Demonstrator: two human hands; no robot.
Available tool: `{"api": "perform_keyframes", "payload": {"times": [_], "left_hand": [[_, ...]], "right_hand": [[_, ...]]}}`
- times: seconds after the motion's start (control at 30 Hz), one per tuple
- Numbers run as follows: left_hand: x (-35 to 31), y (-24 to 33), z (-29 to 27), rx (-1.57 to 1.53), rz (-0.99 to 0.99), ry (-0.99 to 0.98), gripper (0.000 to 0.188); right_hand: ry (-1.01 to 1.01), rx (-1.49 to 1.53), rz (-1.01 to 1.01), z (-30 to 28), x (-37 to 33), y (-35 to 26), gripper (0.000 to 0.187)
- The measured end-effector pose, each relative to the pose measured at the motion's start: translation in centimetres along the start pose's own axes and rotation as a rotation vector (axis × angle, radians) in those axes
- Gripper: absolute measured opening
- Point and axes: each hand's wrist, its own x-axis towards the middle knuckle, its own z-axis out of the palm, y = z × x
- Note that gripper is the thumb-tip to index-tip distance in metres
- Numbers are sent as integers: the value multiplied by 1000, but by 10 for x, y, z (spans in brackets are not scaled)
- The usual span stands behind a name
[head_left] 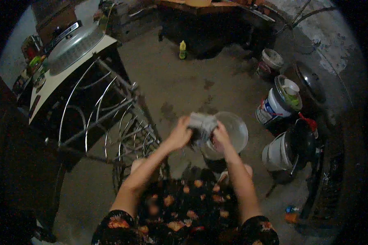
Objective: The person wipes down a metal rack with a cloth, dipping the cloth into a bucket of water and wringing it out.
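Observation:
A grey-and-white cloth (203,122), blurred by motion, is stretched between my two hands. My left hand (180,135) is closed on its left end. My right hand (220,136) grips the right end. Beneath and to the right of the cloth, a clear round basin (239,132) stands low in front of me. Part of it is hidden by my right hand and forearm, and I cannot make out what is inside.
To my left is a metal rack (106,106) with curved bars, beside a table (106,44) bearing a large lid (75,47). Buckets (268,107) line the right side. A yellow-green bottle (182,50) stands farther off on the floor (151,77), which has dark wet patches.

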Motion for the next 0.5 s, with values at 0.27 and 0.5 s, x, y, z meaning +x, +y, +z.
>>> {"api": "perform_keyframes", "payload": {"times": [0.27, 0.5], "left_hand": [[-30, 135, -154, -977, -253, 280, 24], [-54, 190, -202, -1038, -7, 334, 32]], "right_hand": [[-126, 668, 180, 27, -10, -44, 26], [-238, -826, 157, 47, 33, 24, 51]]}}
